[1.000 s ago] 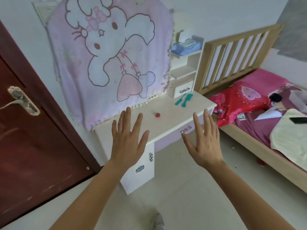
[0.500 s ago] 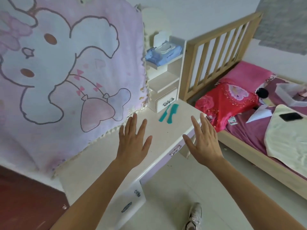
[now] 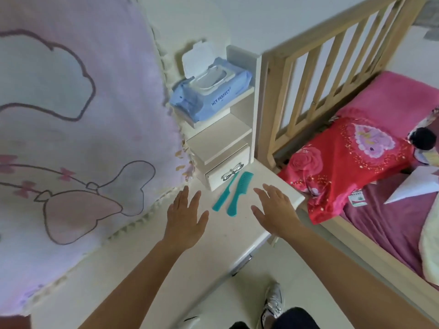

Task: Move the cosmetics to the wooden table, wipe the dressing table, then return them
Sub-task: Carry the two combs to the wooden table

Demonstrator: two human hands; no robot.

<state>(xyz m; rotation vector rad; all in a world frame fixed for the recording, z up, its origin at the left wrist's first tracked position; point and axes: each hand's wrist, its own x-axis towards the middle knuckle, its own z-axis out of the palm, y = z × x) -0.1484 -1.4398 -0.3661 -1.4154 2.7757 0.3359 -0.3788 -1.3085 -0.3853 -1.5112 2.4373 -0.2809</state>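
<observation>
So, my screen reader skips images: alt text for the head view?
An open left hand and right hand hover over a white dressing table, flanking two teal combs. A blue wipes pack sits on its shelf; a bed stands to the right.

Bare forearms (image 3: 133, 279) run to the left grip (image 3: 184, 219) and right grip (image 3: 275, 210). Below the table's (image 3: 237, 224) front edge, one foot wears a grey-and-white laced sneaker (image 3: 273, 302) with dark markings. Just below it, black fabric (image 3: 294, 319) covers the leg. Left of that shows a pale shoe tip (image 3: 190, 321).
</observation>
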